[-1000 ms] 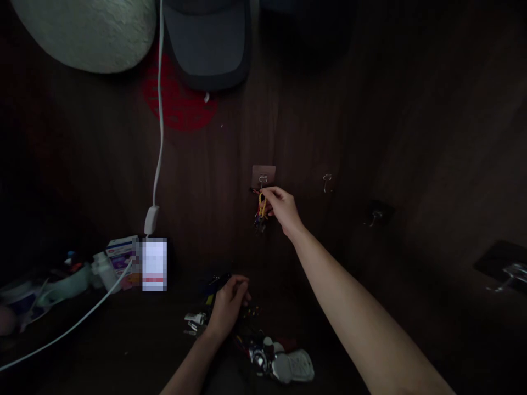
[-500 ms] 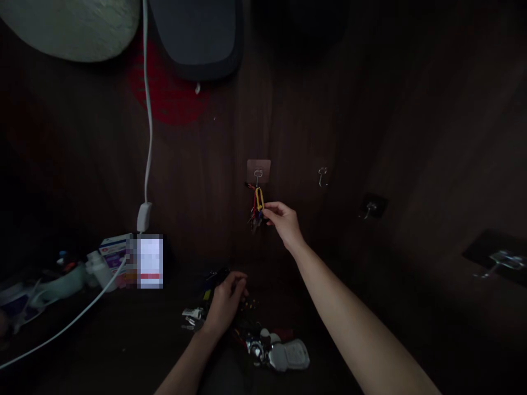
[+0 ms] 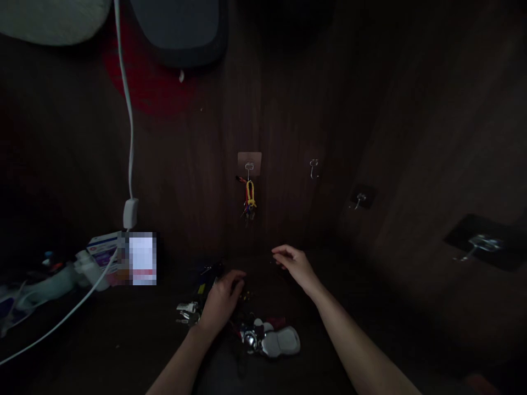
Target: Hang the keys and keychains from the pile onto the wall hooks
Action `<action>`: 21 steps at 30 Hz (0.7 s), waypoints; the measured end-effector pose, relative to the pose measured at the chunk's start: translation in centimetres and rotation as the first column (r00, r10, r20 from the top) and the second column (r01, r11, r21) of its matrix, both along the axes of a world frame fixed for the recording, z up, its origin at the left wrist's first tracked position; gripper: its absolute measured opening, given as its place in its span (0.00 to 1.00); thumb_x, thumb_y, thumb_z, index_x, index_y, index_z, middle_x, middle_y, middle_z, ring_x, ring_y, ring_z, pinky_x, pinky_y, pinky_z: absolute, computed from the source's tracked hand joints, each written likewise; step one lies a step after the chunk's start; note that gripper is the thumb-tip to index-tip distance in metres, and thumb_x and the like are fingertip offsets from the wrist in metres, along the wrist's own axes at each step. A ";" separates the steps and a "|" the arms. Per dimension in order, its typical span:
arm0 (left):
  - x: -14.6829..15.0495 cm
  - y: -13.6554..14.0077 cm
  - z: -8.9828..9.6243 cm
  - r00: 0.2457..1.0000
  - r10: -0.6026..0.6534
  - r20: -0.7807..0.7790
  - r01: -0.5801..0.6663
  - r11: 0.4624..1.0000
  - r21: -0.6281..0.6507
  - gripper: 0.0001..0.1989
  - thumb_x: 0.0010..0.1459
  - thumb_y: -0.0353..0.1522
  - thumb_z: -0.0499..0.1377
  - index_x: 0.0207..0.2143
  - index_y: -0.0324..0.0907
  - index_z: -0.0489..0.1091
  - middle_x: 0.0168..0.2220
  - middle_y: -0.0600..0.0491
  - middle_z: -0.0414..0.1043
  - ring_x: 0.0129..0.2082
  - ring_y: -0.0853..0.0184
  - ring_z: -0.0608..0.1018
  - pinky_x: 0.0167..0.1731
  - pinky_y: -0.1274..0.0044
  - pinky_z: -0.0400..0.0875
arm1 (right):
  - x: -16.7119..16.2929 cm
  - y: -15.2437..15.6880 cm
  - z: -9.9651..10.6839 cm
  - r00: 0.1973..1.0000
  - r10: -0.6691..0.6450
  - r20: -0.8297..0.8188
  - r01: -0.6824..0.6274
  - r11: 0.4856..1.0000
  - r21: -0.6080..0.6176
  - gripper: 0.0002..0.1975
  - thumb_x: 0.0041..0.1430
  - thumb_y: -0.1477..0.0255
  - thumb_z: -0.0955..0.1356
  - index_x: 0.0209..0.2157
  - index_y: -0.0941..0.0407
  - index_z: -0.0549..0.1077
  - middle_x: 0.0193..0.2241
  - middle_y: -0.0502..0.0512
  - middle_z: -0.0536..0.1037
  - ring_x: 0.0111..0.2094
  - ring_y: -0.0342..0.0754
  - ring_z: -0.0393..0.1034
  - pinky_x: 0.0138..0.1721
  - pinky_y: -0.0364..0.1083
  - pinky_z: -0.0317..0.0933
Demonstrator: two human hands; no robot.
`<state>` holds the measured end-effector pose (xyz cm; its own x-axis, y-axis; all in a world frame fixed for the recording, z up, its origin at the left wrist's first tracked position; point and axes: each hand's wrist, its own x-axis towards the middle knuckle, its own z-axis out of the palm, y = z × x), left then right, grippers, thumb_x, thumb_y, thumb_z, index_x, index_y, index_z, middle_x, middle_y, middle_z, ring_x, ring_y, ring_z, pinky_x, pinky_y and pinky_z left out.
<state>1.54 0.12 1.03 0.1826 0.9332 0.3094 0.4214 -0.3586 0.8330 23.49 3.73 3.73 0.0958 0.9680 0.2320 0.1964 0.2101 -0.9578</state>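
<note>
A bunch of keys with a yellow cord loop (image 3: pixel 250 193) hangs from an adhesive hook (image 3: pixel 249 166) on the dark wood panel. Below it and to the right, my right hand (image 3: pixel 293 264) is in the air with its fingers loosely apart, touching none of the keys. My left hand (image 3: pixel 224 291) rests low over the dark surface, thumb and fingers apart. Beside its wrist lie silver keys (image 3: pixel 188 311) and a yellow-green tag (image 3: pixel 201 288). To its right is another key bunch with a silver fob (image 3: pixel 280 341); part of the pile is hidden under the left hand.
More wall hooks (image 3: pixel 314 168) run along the panel to the right, one large on a black plate (image 3: pixel 486 244). At left stand a lit, blurred screen (image 3: pixel 143 258), a white bottle (image 3: pixel 91 267) and a box (image 3: pixel 105 247). A white cable (image 3: pixel 130 137) hangs down.
My right hand has let go of the hanging keys and moved down and right. The keys stay on the hook. My left hand has hardly moved; the whole view has shifted slightly.
</note>
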 end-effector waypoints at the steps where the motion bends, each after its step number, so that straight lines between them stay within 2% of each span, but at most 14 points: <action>1: 0.0 -0.1 0.0 1.000 -0.004 -0.004 0.004 1.000 -0.002 0.09 0.54 0.35 0.55 0.38 0.48 0.71 0.34 0.53 0.77 0.37 0.61 0.77 0.39 0.75 0.66 | 0.2 -0.3 -0.6 1.000 -0.003 0.019 0.003 1.000 -0.005 0.09 0.45 0.66 0.68 0.29 0.56 0.75 0.21 0.49 0.74 0.24 0.45 0.68 0.23 0.42 0.59; 6: 0.1 -0.1 -0.1 0.997 0.011 -0.072 -0.011 1.000 0.001 0.10 0.54 0.34 0.55 0.38 0.48 0.72 0.32 0.54 0.76 0.34 0.62 0.77 0.37 0.75 0.67 | 1.0 -1.0 -3.0 0.984 -0.054 0.169 0.042 0.996 0.073 0.08 0.50 0.68 0.65 0.30 0.54 0.75 0.28 0.51 0.77 0.32 0.49 0.71 0.35 0.47 0.63; 9: 0.0 0.0 -0.3 0.993 0.020 -0.116 -0.017 1.000 0.025 0.10 0.55 0.35 0.54 0.39 0.48 0.72 0.33 0.53 0.76 0.35 0.62 0.77 0.37 0.75 0.67 | 1.1 -1.1 -3.9 0.948 -0.047 0.314 0.006 0.991 0.130 0.08 0.53 0.71 0.64 0.31 0.53 0.75 0.32 0.52 0.78 0.37 0.49 0.71 0.41 0.49 0.62; 14: 0.0 0.1 -0.5 0.992 0.031 -0.118 -0.028 0.999 0.026 0.10 0.54 0.34 0.55 0.39 0.48 0.72 0.37 0.53 0.76 0.39 0.60 0.77 0.42 0.73 0.66 | 1.1 -1.2 -4.5 0.811 -0.059 0.583 -0.060 0.981 0.184 0.11 0.54 0.76 0.64 0.36 0.52 0.75 0.36 0.54 0.75 0.42 0.50 0.68 0.46 0.50 0.60; 18: -0.1 0.1 -0.5 0.994 -0.006 -0.113 0.008 1.000 0.022 0.10 0.53 0.33 0.56 0.38 0.48 0.73 0.40 0.52 0.76 0.42 0.59 0.76 0.45 0.71 0.65 | 0.4 -1.4 -4.6 0.704 -0.087 0.705 -0.086 0.975 0.206 0.18 0.56 0.77 0.62 0.46 0.47 0.72 0.45 0.55 0.71 0.48 0.52 0.64 0.49 0.53 0.58; 21: 0.0 0.2 -0.6 0.984 -0.019 -0.177 0.028 0.998 0.052 0.11 0.53 0.31 0.55 0.39 0.48 0.73 0.40 0.52 0.77 0.42 0.59 0.76 0.45 0.71 0.66 | -0.3 -1.5 -4.6 0.618 -0.099 0.780 -0.086 0.978 0.192 0.18 0.58 0.76 0.61 0.47 0.44 0.71 0.50 0.55 0.68 0.52 0.54 0.60 0.48 0.57 0.57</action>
<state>1.51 0.30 0.40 0.2606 0.9109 0.3198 0.5512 -0.4123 0.7254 23.22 2.22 -0.88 -0.2051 0.8938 0.3988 0.8520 0.3636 -0.3766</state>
